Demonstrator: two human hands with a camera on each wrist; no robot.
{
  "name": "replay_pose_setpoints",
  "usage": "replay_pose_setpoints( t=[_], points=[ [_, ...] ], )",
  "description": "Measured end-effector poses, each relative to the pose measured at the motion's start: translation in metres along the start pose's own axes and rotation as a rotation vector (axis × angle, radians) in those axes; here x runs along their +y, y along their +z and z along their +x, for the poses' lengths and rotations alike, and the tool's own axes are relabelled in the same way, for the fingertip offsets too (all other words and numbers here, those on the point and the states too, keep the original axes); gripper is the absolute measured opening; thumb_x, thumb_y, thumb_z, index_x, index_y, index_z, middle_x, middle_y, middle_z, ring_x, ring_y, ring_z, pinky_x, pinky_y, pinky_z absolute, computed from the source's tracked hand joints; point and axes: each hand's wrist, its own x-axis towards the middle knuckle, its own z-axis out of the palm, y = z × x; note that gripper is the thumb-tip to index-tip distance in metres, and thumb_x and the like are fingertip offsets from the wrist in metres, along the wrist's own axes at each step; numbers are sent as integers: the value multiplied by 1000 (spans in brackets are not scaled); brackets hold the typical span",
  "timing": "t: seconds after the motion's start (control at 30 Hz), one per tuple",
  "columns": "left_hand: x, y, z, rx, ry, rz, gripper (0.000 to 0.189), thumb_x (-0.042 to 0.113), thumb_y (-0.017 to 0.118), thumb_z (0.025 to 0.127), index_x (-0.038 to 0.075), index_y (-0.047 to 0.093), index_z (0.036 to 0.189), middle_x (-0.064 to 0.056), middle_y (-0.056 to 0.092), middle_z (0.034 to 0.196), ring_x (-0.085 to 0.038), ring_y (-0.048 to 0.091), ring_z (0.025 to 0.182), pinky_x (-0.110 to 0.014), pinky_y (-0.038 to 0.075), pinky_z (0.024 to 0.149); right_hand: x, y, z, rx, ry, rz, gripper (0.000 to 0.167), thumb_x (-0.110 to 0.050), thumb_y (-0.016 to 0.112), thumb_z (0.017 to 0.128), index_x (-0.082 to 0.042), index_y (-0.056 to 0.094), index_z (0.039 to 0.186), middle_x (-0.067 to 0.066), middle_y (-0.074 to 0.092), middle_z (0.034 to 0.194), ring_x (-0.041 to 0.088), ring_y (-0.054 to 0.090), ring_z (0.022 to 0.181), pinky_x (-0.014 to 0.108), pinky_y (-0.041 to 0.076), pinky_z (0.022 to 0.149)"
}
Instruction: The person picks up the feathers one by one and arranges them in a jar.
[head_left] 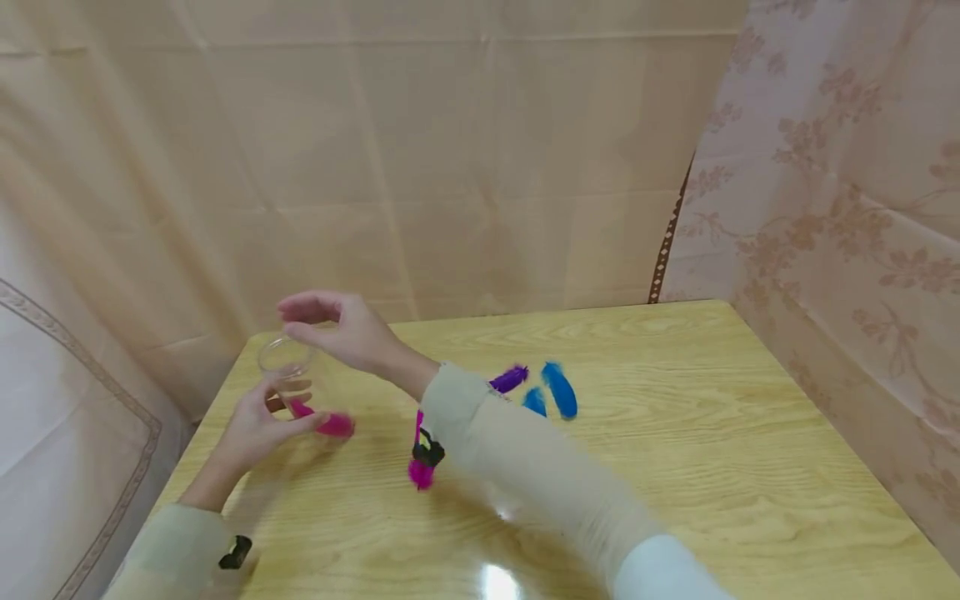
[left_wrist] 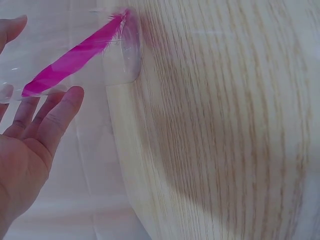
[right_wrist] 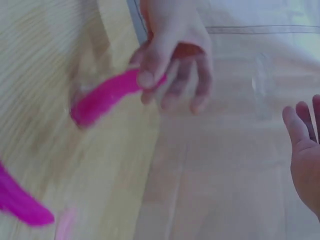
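Note:
A tall clear cup (left_wrist: pixel 131 65) stands at the left of the table, with a bright pink feather (left_wrist: pixel 75 62) slanting inside it down to the base. My left hand (head_left: pixel 255 427) holds the cup, thumb on one side and fingers on the other. Beside the cup's round rim (head_left: pixel 262 358), my right hand (head_left: pixel 352 335) hovers with nothing in it, its fingers loosely bent. In the right wrist view, that hand (right_wrist: pixel 307 150) appears at the right edge, apart from the rim.
Under my right forearm lies another pink feather (head_left: pixel 421 475), partly hidden by the sleeve. Behind the arm are a purple feather (head_left: pixel 512 379), a long blue feather (head_left: pixel 560 392) and a smaller blue one (head_left: pixel 535 402). Curtains (head_left: pixel 480 167) hang around the wooden table (head_left: pixel 712 467).

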Motion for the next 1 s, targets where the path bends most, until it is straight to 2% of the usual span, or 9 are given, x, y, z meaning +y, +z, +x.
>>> replay_pose_setpoints(
  t=[0.13, 0.23, 0.47, 0.57, 0.63, 0.73, 0.8, 0.9, 1.0],
  points=[
    [-2, 3, 1, -6, -21, 11, 72, 14, 88, 81, 0, 49, 140, -25, 65, 125, -24, 70, 107, -13, 51, 84, 2, -33, -15, 11, 46, 48, 34, -6, 70, 96, 0, 65, 129, 9, 70, 116, 12, 67, 101, 30, 56, 90],
    [-2, 6, 2, -15, -37, 11, 74, 16, 88, 81, -1, 48, 140, -26, 65, 124, -28, 69, 106, -14, 52, 83, 7, -66, -31, 7, 129, 17, 39, -5, 70, 96, 2, 61, 133, 14, 67, 123, 20, 69, 103, 35, 58, 87],
    [1, 11, 5, -28, -50, 4, 74, 17, 89, 80, -1, 49, 140, -25, 66, 124, -23, 70, 104, -17, 54, 80, 21, -147, -73, 52, 291, -215, 46, -7, 70, 97, 1, 56, 140, 19, 60, 135, 31, 65, 113, 44, 58, 87],
    [3, 11, 6, -32, -54, 8, 75, 18, 89, 80, 1, 49, 141, -25, 66, 125, -13, 69, 102, -17, 54, 81, 27, -177, -91, 96, 341, -313, 45, -10, 69, 98, 1, 56, 139, 20, 60, 134, 34, 65, 113, 44, 59, 86],
    [4, 12, 6, -28, -51, 16, 74, 19, 89, 80, 1, 50, 140, -23, 66, 125, -16, 69, 103, -16, 52, 83, 30, -194, -102, 107, 376, -390, 45, -12, 69, 98, 1, 56, 139, 21, 60, 133, 35, 65, 113, 44, 59, 85],
    [6, 9, 3, -15, -47, 29, 66, 19, 89, 80, 1, 55, 134, -20, 64, 129, -14, 66, 107, -11, 48, 86, 36, -212, -117, 97, 446, -492, 46, -14, 69, 98, 3, 55, 139, 24, 60, 132, 37, 65, 111, 43, 60, 81],
    [6, 6, 0, -3, -38, 43, 62, 20, 89, 81, 0, 57, 130, -18, 63, 132, -19, 65, 112, -8, 45, 87, 41, -221, -124, 75, 491, -543, 48, -14, 69, 98, 6, 54, 139, 27, 59, 133, 38, 66, 109, 44, 60, 79],
    [8, -1, -5, 4, -36, 57, 57, 19, 88, 81, -1, 59, 126, -18, 58, 139, -14, 63, 112, -6, 43, 88, 47, -228, -134, 23, 577, -612, 55, -16, 70, 98, 8, 50, 142, 31, 56, 135, 39, 67, 105, 45, 61, 77],
    [8, -4, -8, 7, -41, 67, 59, 18, 88, 81, -1, 58, 128, -19, 56, 141, -24, 65, 114, -6, 43, 88, 53, -230, -143, -44, 687, -667, 67, -21, 71, 97, 8, 40, 149, 32, 51, 140, 36, 69, 99, 43, 61, 75]
  ],
)
